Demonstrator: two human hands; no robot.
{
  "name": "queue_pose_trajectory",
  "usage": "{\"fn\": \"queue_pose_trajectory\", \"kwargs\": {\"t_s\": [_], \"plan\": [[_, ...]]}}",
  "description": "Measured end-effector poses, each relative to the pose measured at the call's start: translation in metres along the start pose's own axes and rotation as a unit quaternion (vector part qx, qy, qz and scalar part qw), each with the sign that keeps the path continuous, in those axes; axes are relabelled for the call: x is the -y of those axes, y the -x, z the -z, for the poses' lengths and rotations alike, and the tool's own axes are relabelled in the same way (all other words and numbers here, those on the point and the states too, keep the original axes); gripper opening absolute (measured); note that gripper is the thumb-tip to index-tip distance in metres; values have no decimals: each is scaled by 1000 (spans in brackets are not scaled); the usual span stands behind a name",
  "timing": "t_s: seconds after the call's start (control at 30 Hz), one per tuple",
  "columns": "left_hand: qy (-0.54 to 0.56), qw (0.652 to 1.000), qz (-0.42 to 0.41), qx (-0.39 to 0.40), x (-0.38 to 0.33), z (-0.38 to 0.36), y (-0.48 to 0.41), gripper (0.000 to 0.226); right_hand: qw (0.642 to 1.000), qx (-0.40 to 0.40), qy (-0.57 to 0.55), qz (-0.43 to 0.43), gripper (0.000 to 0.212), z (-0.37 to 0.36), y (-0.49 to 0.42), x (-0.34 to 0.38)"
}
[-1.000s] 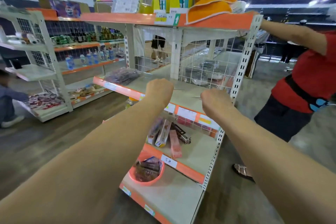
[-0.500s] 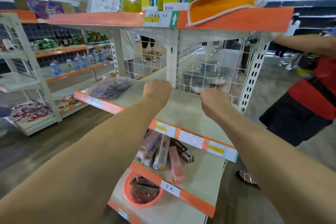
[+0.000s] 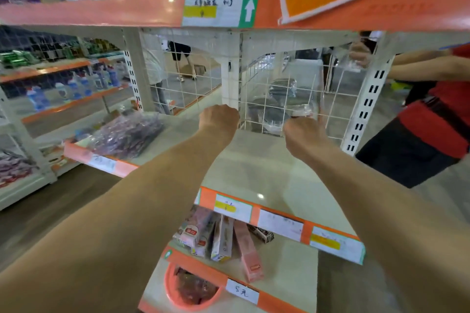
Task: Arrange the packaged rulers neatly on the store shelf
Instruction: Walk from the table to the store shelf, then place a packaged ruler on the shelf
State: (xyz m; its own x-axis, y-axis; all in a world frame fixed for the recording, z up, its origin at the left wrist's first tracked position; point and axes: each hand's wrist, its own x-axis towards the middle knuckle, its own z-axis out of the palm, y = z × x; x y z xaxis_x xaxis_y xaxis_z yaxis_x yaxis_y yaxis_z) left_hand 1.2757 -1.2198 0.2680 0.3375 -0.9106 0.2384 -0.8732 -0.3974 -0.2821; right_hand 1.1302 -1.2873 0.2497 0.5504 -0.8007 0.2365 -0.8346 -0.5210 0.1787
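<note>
Both arms reach deep over the middle shelf (image 3: 254,173), and the fists stop right at the foot of the wire mesh back (image 3: 267,79). The left hand (image 3: 218,119) is curled tight with its back to me. Whether it pinches anything I cannot tell, as the fingers are hidden. The right hand (image 3: 302,134) is curled too, and just above its knuckles a clear packaged ruler (image 3: 309,110) glints, so it seems to grasp that pack at one end.

The pack sits on the far side of the grip, between the knuckles and the mesh, and touches or nearly touches the wire. The right hand is the nearer one. The little that shows runs sideways, so I judge the long axis lies along the mesh, parallel to the shelf's front edge, pointing from the right hand toward the left. It is too transparent to be sure.

Setting it down flat calls for lowering it straight onto the bare board below. A crinkled bag of small goods (image 3: 127,134) lies well apart to the left
</note>
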Motion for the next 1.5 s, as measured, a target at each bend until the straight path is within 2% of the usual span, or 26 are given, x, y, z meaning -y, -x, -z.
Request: {"fn": "queue_pose_trajectory", "kwargs": {"t_s": [0.2, 0.4, 0.5, 0.6, 0.73, 0.83, 0.87, 0.93, 1.0, 1.1, 1.23, 1.43, 1.5], "plan": [[18, 998, -57, -15, 26, -27, -39, 28, 999, 20, 0, -26, 23, -11, -37, 26], [37, 994, -103, 9, 53, -59, -73, 32, 995, 44, -28, -89, 32, -13, -69, 59], [113, 989, -96, 19, 64, -84, -86, 35, 994, 41, -31, -93, 30, -20, -80, 74], [242, 965, -97, 38, 72, -104, -97, 34, 993, 27, -66, -98, 24, -29, -84, 83], [370, 916, -114, 105, 83, -117, -107, 32, 978, 71, -163, -105, 20, -34, -94, 85], [504, 844, -86, 161, 91, -120, -109, 25, 959, 102, -241, -105, 18, -31, -96, 79], [547, 814, -64, 187, 94, -120, -109, 22, 945, 114, -286, -111, 18, -31, -96, 77], [608, 757, -24, 238, 99, -120, -108, 16, 890, 144, -410, -138, 15, -31, -94, 74], [647, 718, -1, 257, 100, -122, -108, 15, 835, 169, -495, -168, 17, -33, -94, 71], [694, 669, 32, 263, 95, -125, -110, 18, 805, 197, -529, -181, 23, -37, -96, 69], [748, 576, 35, 329, 87, -120, -104, 21, 796, 193, -548, -173, 29, -41, -99, 71], [779, 527, 46, 335, 87, -123, -99, 19, 774, 116, -593, -187, 47, -52, -105, 67], [777, 535, 46, 329, 92, -126, -99, 20, 761, 114, -607, -198, 49, -55, -106, 63]]}}
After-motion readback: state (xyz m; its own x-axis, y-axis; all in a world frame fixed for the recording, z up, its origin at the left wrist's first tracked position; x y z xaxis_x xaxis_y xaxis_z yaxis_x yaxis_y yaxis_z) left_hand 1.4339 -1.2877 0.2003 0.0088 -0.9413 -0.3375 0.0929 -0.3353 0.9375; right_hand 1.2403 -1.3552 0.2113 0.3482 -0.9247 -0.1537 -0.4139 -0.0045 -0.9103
